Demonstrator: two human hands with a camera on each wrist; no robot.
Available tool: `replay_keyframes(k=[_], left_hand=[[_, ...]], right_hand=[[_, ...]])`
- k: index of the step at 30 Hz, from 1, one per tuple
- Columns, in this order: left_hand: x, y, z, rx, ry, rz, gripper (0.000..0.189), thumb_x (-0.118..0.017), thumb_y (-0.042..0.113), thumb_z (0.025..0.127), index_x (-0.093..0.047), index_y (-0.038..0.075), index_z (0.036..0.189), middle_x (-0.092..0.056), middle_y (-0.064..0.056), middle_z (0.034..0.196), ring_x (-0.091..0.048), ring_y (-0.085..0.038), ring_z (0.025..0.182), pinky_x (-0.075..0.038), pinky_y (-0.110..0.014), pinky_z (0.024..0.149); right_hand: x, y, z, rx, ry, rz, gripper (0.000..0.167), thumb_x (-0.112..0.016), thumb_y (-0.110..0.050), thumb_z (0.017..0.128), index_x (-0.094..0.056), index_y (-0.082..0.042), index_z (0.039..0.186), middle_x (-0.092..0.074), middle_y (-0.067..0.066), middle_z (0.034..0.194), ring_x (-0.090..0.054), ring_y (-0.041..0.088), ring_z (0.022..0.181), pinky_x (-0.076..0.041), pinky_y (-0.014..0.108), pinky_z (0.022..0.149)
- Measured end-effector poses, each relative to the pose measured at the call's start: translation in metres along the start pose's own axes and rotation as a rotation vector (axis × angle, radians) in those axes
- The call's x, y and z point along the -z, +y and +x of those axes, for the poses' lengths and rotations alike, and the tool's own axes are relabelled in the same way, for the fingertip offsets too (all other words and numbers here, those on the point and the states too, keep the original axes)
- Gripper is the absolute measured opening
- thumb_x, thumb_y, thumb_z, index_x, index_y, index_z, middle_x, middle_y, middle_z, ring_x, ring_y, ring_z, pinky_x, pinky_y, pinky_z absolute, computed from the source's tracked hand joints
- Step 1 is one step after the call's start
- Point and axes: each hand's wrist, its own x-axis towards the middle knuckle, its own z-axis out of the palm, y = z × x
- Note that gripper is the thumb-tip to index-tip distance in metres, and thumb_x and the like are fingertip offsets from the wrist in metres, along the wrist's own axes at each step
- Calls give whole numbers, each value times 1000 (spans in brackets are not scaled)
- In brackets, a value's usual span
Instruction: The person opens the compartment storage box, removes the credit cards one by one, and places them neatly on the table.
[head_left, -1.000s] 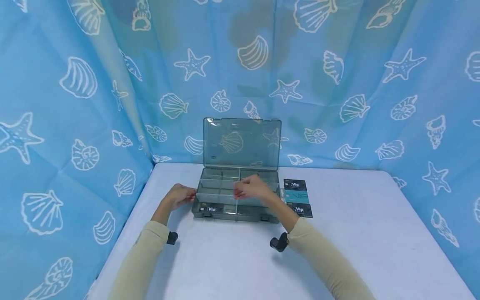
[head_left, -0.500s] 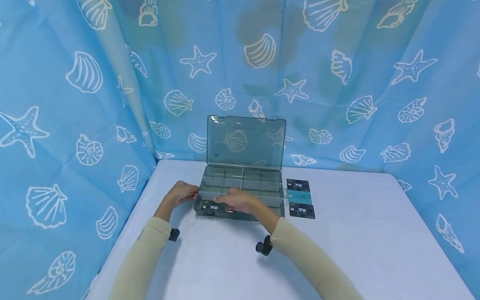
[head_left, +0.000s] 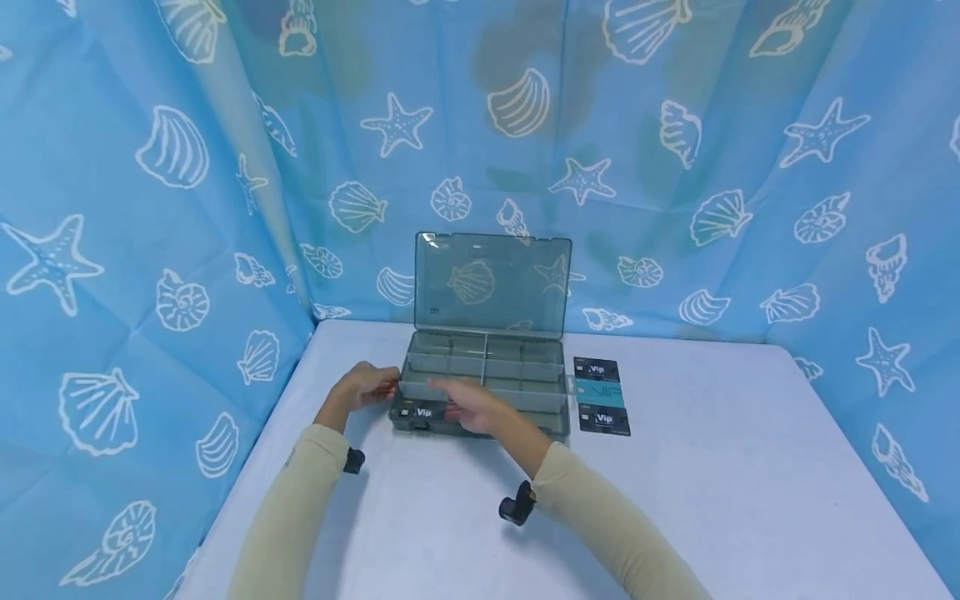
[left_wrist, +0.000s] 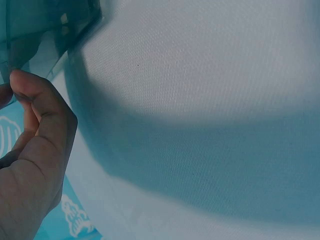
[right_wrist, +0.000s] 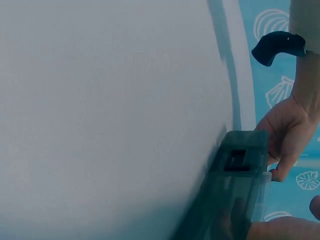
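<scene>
A smoky clear compartment box (head_left: pixel 525 385) stands on the table with its lid (head_left: pixel 491 283) raised. My left hand (head_left: pixel 366 385) grips the box's left wall, thumb and finger pinching the edge in the left wrist view. A black "Vip" card (head_left: pixel 422 412) lies flat in the front left compartment. Over that compartment is my right hand (head_left: pixel 474 405), fingertips at the card's right end and one finger extended leftward above. Whether it pinches the card is hidden. In the right wrist view a fingertip (right_wrist: pixel 237 212) shows dimly through the box's front wall.
Right of the box lie a black card (head_left: pixel 596 369), a teal card (head_left: pixel 598 392) and another black card (head_left: pixel 604 420) in a column. A small clear tab (head_left: pixel 572 386) sticks out of the box's right side. Behind the table hangs a blue shell-patterned curtain (head_left: pixel 660 208).
My right hand has come down and left from above the middle of the box to the card's right end, then shifted slightly within that compartment. The left hand keeps its grip.
</scene>
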Motion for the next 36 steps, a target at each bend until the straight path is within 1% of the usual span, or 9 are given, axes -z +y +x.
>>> replay_keyframes(k=[2, 5, 7, 10, 13, 17, 24, 30, 36], left_hand=[[0, -1, 0, 3, -7, -3, 21, -58, 10, 90, -60, -6, 104, -61, -7, 81, -60, -13, 69, -56, -25, 68], [1, -2, 1, 10, 7, -6, 20, -58, 11, 90, -60, -5, 104, -61, -7, 82, -60, -14, 70, -56, -26, 71], [0, -4, 0, 10, 16, -5, 20, -58, 11, 91, -60, -4, 104, -61, -7, 82, -60, -14, 71, -56, -27, 73], [-1, -5, -2, 3, 15, 5, 21, -59, 11, 91, -59, -5, 105, -61, -7, 82, -60, -14, 70, -56, -27, 72], [-4, -6, -4, 0, 12, 18, 21, -59, 10, 90, -59, -5, 105, -61, -7, 82, -60, -14, 71, -56, -27, 72], [-5, -5, -4, 5, 20, 12, 20, -59, 10, 90, -59, -4, 104, -61, -7, 84, -60, -14, 71, -56, -27, 73], [-5, -2, -5, 2, 17, -1, 18, -59, 9, 90, -60, -5, 101, -61, -8, 82, -60, -14, 70, -56, -27, 72], [-3, 3, -8, 13, 13, -3, 17, -58, 10, 90, -60, -3, 100, -61, -7, 82, -61, -14, 72, -56, -25, 70], [-4, 4, -7, 18, 38, 13, 20, -59, 11, 91, -60, -4, 104, -62, -7, 83, -61, -14, 72, -56, -25, 71]], right_hand=[[1, 2, 1, 5, 14, 15, 68, -63, -21, 94, -27, 8, 145, -31, 27, 140, -41, 35, 123, -37, 45, 109], [4, 6, 4, 24, 2, 12, 53, -58, -15, 98, -35, 10, 139, -44, 21, 121, -52, 26, 101, -45, 40, 100], [5, 8, 5, 49, -23, -19, 41, -54, -10, 99, -42, 14, 131, -51, 17, 106, -55, 20, 88, -51, 35, 92], [6, 14, 7, 100, -52, -91, 28, -54, -5, 99, -55, 17, 117, -58, 14, 95, -59, 17, 79, -55, 30, 82], [5, 21, 11, 154, -11, -167, 24, -60, -5, 96, -61, 15, 110, -63, 15, 96, -63, 15, 76, -57, 27, 75], [3, 25, 13, 207, 61, -232, 24, -65, -6, 93, -65, 11, 110, -67, 15, 98, -66, 12, 72, -58, 26, 71], [3, 22, 10, 235, 52, -206, 19, -63, 0, 92, -67, 10, 109, -70, 20, 93, -70, 17, 71, -59, 35, 75], [0, 16, 14, 220, 93, -211, 21, -65, -1, 91, -67, 9, 110, -69, 16, 93, -71, 21, 75, -59, 29, 70], [0, 15, 12, 224, 90, -210, 24, -64, -1, 92, -65, 9, 114, -68, 17, 94, -71, 22, 76, -59, 28, 69]])
